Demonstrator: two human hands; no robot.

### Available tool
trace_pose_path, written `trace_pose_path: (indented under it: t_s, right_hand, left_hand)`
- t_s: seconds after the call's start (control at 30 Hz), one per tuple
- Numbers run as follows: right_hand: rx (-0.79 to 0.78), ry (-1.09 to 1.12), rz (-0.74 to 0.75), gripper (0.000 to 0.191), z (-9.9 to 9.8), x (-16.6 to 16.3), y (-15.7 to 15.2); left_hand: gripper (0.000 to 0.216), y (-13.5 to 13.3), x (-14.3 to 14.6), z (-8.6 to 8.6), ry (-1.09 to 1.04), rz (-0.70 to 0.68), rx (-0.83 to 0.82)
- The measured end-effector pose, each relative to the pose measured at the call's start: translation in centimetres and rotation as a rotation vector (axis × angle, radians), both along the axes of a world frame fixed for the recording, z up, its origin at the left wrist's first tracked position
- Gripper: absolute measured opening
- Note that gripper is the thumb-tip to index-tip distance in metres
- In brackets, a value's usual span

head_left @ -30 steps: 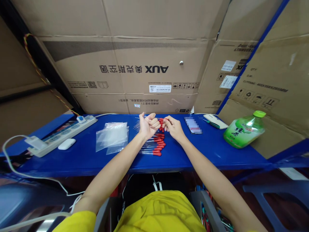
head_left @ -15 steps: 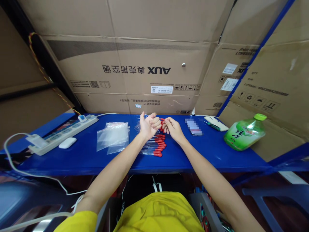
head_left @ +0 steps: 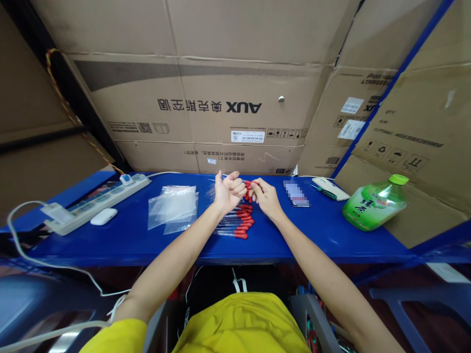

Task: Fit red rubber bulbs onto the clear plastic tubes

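Note:
My left hand [head_left: 228,190] is curled into a fist around a bundle of clear droppers with red bulbs [head_left: 248,188], held just above the blue shelf [head_left: 128,235]. My right hand [head_left: 265,196] pinches the red-bulb ends of that bundle from the right. Below both hands lies a row of several more clear droppers with red bulbs [head_left: 238,223] on the shelf. A small stack of clear plastic bags [head_left: 172,207] lies to the left of my left hand.
A white power strip [head_left: 97,202] and a white earbud case [head_left: 103,216] sit at the left. A phone [head_left: 296,193], a white device [head_left: 330,188] and a tilted green tea bottle [head_left: 373,203] are at the right. Cardboard boxes [head_left: 206,103] wall in the back.
Both hands stay together over the droppers with only slight finger shifts. The view has drifted a little.

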State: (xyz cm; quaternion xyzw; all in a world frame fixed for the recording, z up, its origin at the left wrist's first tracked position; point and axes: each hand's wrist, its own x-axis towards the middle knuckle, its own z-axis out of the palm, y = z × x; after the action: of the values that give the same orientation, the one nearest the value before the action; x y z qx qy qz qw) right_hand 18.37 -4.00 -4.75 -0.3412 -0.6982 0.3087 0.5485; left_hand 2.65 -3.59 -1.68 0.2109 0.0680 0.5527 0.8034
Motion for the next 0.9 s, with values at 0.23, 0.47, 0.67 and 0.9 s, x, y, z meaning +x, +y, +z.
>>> trace_pose_path:
  t_s: [0.23, 0.47, 0.67, 0.9]
  right_hand:
    - [0.039, -0.022, -0.044, 0.035, 0.39, -0.05, -0.44]
    - [0.05, -0.023, -0.034, 0.032, 0.42, -0.09, -0.51]
    - [0.058, -0.025, -0.031, 0.031, 0.34, -0.11, -0.49]
    - [0.044, -0.056, -0.053, 0.034, 0.28, -0.12, -0.46]
  left_hand:
    - [0.049, -0.01, 0.15, -0.13, 0.011, -0.008, 0.038]
    - [0.05, -0.02, 0.29, -0.17, 0.036, 0.019, 0.01]
    - [0.052, -0.17, 0.38, -0.04, 0.029, 0.007, 0.04]
    - [0.054, -0.34, 0.44, 0.13, 0.033, -0.002, 0.052]
